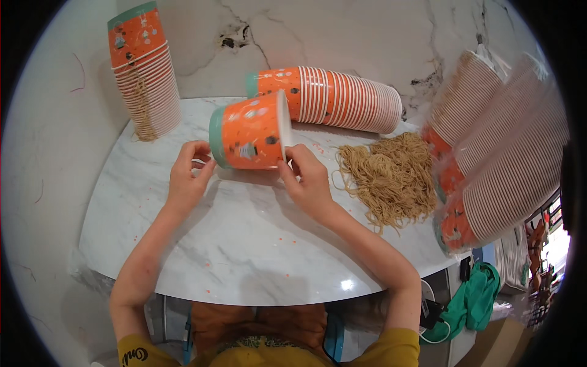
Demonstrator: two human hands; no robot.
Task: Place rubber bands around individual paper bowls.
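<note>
An orange paper tub (252, 131) with a green base band is held on its side above the table, its white-rimmed mouth turned to the right. My right hand (307, 182) grips the rim at its lower edge, thumb on the near side. At the green base end, my left hand (191, 172) has its fingers curled and the fingertips against the tub. Behind it lies a long nested stack of like tubs (351, 101). To the right of my right hand is a heap of tan strings (394, 174).
A tall stack of upside-down tubs (147, 82) stands at the back left, strands of string hanging down its side. Several plastic-wrapped tub stacks (510, 165) lean at the right edge. Orange specks dot the marbled table (244, 257). Green cloth (474, 300) and a white cable hang below right.
</note>
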